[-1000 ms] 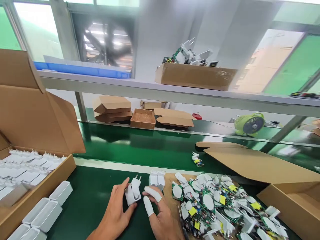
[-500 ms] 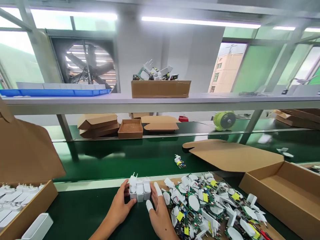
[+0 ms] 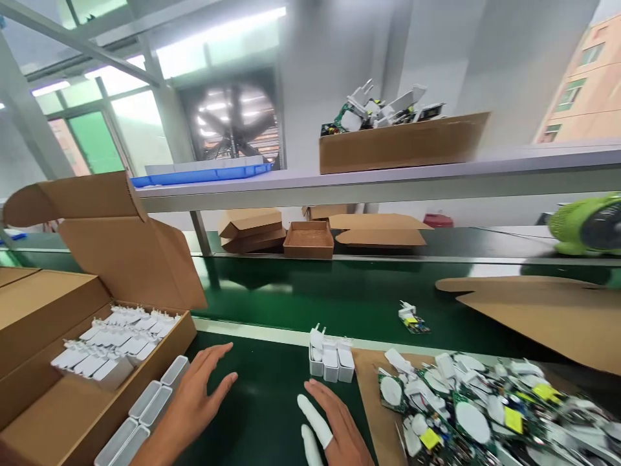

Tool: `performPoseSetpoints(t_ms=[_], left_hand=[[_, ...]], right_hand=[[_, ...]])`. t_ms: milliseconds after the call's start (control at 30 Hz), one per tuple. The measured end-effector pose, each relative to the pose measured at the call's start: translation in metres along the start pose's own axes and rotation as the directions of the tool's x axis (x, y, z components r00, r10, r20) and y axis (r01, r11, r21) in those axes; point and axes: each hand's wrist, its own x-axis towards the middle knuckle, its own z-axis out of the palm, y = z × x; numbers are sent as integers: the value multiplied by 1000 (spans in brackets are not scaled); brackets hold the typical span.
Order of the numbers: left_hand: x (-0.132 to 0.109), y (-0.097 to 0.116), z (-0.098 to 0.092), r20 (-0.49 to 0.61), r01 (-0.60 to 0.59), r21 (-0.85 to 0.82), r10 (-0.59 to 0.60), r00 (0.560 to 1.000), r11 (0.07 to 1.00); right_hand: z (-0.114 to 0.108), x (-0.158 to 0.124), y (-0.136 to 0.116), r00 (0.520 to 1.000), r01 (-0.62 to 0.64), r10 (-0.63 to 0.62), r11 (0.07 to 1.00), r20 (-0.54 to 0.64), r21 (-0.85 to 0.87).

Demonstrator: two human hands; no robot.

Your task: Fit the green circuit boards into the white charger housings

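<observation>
My left hand (image 3: 194, 401) hovers open over the green mat, fingers spread, holding nothing, close to a row of white plastic cases (image 3: 145, 414). My right hand (image 3: 334, 427) is open too, with white finger cots on two fingers, just below a small group of white charger plugs (image 3: 331, 357) standing on the mat. Neither hand touches the plugs. To the right lies a heap of circuit boards and white plug parts (image 3: 485, 414) on brown cardboard.
An open cardboard box (image 3: 48, 414) at the left holds rows of white chargers (image 3: 116, 340). A green conveyor belt (image 3: 315, 298) carries one loose board (image 3: 412, 318). A flat cardboard sheet (image 3: 548, 317), a green fan (image 3: 587, 226) and a shelf with a parts box (image 3: 402, 142) lie beyond.
Both hands have let go of the charger plugs and drawn back; the left hand moved left toward the box. The plugs now stand alone. The view swung left.
</observation>
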Motion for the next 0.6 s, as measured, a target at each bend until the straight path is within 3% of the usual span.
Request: performPoseSetpoints(t_ms=[67, 167, 267, 333, 500, 600], left_hand=[[8, 16, 20, 61, -81, -65, 85, 995, 995], [28, 51, 66, 138, -199, -191, 227, 964, 961], [49, 77, 110, 159, -247, -315, 308, 938, 916], [58, 83, 131, 156, -264, -373, 340, 927, 889], [58, 74, 157, 121, -271, -404, 344, 931, 874], [57, 68, 160, 94, -247, -405, 309, 947, 880]], right_hand=[[-6, 1, 6, 997, -59, 52, 991, -56, -122], [-18, -1, 23, 982, -181, 156, 942, -107, -283], [-24, -2, 38, 971, -237, 235, 905, -51, -354], [-24, -2, 43, 956, -262, 291, 884, 18, -388], [-18, 1, 42, 887, -323, 439, 813, 146, -485], [-16, 0, 41, 883, -316, 436, 826, 175, -466]])
